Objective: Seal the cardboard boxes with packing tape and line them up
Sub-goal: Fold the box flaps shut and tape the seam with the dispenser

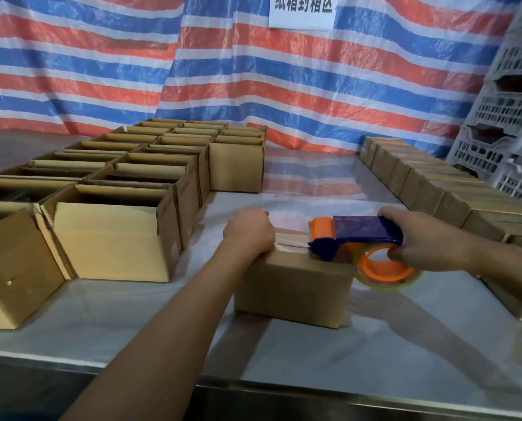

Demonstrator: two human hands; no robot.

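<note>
Right hand (414, 235): fingers and thumb wrapped around the rear of the tape dispenser (353, 235), gripping it; thumb against the orange hub of the tape roll (387, 268); forearm enters from the right edge, roughly level. Left hand (247, 229): fingers curled down over the far top edge of the box (293, 281), holding it; knuckles up; forearm extends straight from the lower left.

Box: closed, resting on the table (193, 329) at centre; long axis left to right, near face towards the camera; top seam runs along the long axis. Dispenser: head points left, its blue and orange front end touching the seam near the middle of the top; the roll overhangs the right end of the box.

Table: pale, smooth, glossy; open boxes (117, 208) stand in rows at left, flaps up; sealed boxes (435, 183) form a line at right, running away from the camera. Behind: a red, white and blue striped tarpaulin (101, 71); a white sign (302, 10) at top; pale plastic crates (511, 117) stacked at right.
</note>
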